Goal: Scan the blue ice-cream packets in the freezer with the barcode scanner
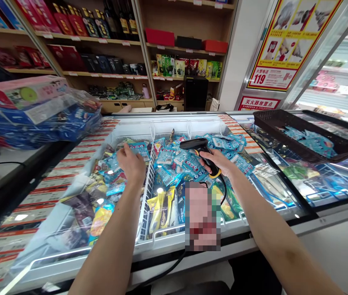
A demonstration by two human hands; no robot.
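My right hand (218, 162) is closed around the grip of a black and yellow barcode scanner (194, 143). The scanner's head points left over blue packets (192, 162) heaped in the freezer's middle compartment. From its base a black cable hangs down. My left hand (132, 164) reaches into the compartment to the left, back of the hand towards me, right beside a blue packet (141, 150). Most of its fingers are hidden, so I cannot tell whether it grips that packet. A white wire divider (150, 184) stands between the two hands.
Yellow ice cream wrappers (158, 211) lie at the front of the freezer, beside a pixelated patch. A dark basket (299, 139) with blue packets rests on the right. Plastic-wrapped boxes (35, 110) are stacked at left. Stocked shelves (100, 41) stand behind.
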